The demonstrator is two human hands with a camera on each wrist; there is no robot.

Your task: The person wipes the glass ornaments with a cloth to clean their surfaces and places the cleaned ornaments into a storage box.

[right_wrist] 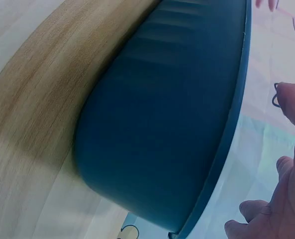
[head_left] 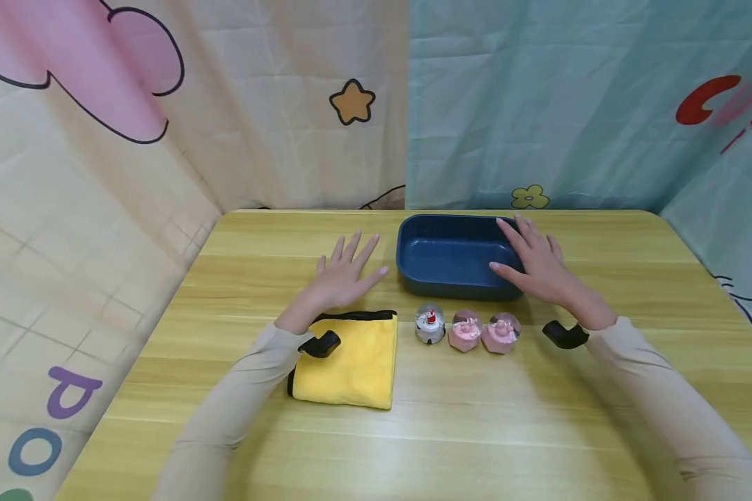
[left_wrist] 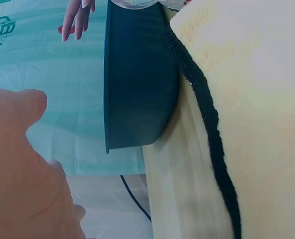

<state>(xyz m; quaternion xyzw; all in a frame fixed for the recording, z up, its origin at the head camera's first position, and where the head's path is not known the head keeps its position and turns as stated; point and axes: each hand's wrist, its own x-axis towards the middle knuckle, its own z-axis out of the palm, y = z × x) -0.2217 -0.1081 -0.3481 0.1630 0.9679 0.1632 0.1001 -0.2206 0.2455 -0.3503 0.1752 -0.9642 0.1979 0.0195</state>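
Note:
My left hand [head_left: 341,280], fingers spread, hovers just beyond a folded yellow cloth [head_left: 351,365] with black edging and holds nothing. My right hand [head_left: 542,268] is spread over the right end of a dark blue rectangular bin [head_left: 460,287], its fingers overlapping the rim in the head view. In the right wrist view the bin's side wall [right_wrist: 152,124] fills the middle, the fingers above rim height. In front of the bin stand three small snow globes in a row: a white-based one [head_left: 430,325] with a red detail, a pink one [head_left: 465,332] and another pink one [head_left: 501,334].
All of this lies on a wooden table [head_left: 464,431]. Patterned curtains [head_left: 288,104] hang behind its far edge and along both sides. Each wrist carries a black camera mount, such as the left mount [head_left: 321,344] above the cloth.

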